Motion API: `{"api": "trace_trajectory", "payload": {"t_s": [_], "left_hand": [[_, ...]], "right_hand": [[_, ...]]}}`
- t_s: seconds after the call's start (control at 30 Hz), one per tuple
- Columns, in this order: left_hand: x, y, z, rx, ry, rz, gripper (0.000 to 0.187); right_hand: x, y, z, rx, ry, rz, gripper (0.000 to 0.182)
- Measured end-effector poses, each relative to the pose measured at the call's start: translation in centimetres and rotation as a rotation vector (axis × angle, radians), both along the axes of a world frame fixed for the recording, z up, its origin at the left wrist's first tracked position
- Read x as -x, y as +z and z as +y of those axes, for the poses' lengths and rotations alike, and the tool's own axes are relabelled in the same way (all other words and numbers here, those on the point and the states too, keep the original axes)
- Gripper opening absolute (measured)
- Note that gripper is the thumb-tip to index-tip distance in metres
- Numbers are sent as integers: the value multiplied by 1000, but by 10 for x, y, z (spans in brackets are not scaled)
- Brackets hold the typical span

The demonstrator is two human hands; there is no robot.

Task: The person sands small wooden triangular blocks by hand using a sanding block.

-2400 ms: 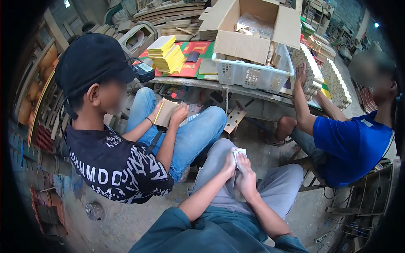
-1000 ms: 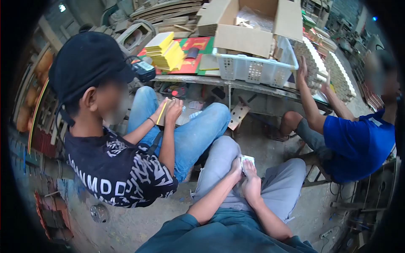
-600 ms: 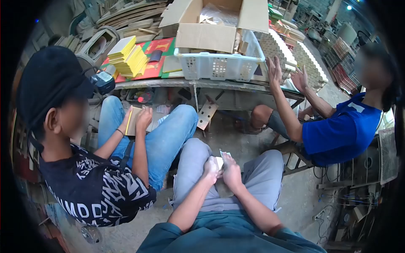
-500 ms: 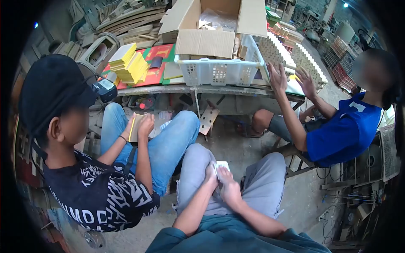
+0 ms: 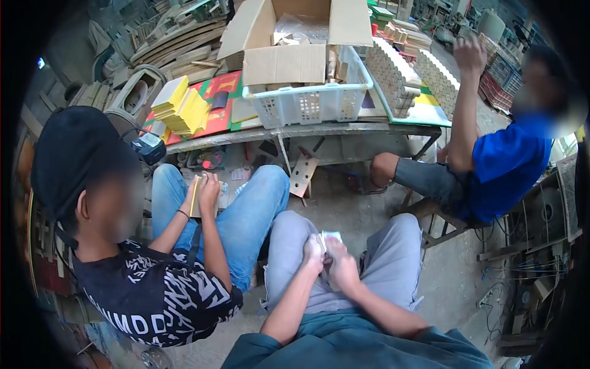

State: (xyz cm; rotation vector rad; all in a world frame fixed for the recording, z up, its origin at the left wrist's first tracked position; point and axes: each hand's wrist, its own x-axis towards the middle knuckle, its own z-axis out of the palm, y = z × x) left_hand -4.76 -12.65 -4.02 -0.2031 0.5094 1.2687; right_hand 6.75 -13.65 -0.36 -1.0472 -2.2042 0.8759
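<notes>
The left hand point(image 5: 313, 251) and the right hand point(image 5: 340, 261) are pressed together over the lap, both closed on a small white pack point(image 5: 330, 236) whose top edge shows just above the fingers. Over the last moments the hands have stayed on that pack while it has sunk lower between them; less of it shows than a moment ago, so it reads as being squeezed or folded rather than let go. The grey trousers point(image 5: 393, 252) lie directly beneath, knees apart, with bare floor point(image 5: 344, 197) between them and the bench point(image 5: 307, 130).

To the left, a seated person's hands hold a yellow-edged card stack point(image 5: 196, 197), close by the left knee. To the right, a person in blue has lifted a hand point(image 5: 470, 54) off the stacked pieces point(image 5: 393, 74), leaving that side more open. A white basket point(image 5: 307, 103) sits at the bench edge.
</notes>
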Motion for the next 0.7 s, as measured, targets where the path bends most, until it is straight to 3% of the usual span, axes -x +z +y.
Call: {"api": "trace_trajectory", "payload": {"t_s": [0.03, 0.1, 0.13, 0.17, 0.23, 0.3, 0.37, 0.43, 0.47, 0.5, 0.57, 0.63, 0.67, 0.7], "left_hand": [[-13, 28, 6, 653, 219, 516, 44], [-4, -12, 1, 669, 314, 465, 47], [15, -49, -10, 107, 40, 84, 45], [25, -48, -15, -464, -223, -301, 46], [18, -43, -14, -482, -214, -302, 43], [-12, 29, 8, 641, 295, 298, 41], [-1, 11, -2, 635, 315, 261, 41], [27, -47, -22, -437, -165, -266, 48], [29, -70, -14, -727, -229, -522, 51], [24, -39, -10, -726, -230, -515, 51], [7, 22, -9, 351, 218, 512, 41], [8, 29, -3, 380, 227, 539, 39], [8, 46, -3, 378, 208, 575, 38], [31, 34, -13, 134, -68, 527, 36]], "right_hand": [[-2, 11, -11, -79, 80, 2, 58], [-1, 8, -4, -7, 24, 71, 58], [0, -6, 14, 28, -32, 6, 58], [3, -8, 29, 54, -86, -54, 58], [4, -5, 15, 40, -91, -54, 57], [3, 28, -10, -117, 99, 22, 54], [4, 20, -1, -116, 103, 30, 56], [5, -4, 28, 27, -60, 16, 57], [5, -9, 31, -9, -42, 4, 60], [9, 8, 25, -10, -41, 10, 60], [11, 42, 0, -91, 94, 105, 58], [15, 37, 12, -168, 57, 182, 56], [18, 38, 25, -59, -33, 137, 54], [20, 41, 41, -106, -47, 129, 51]]}}
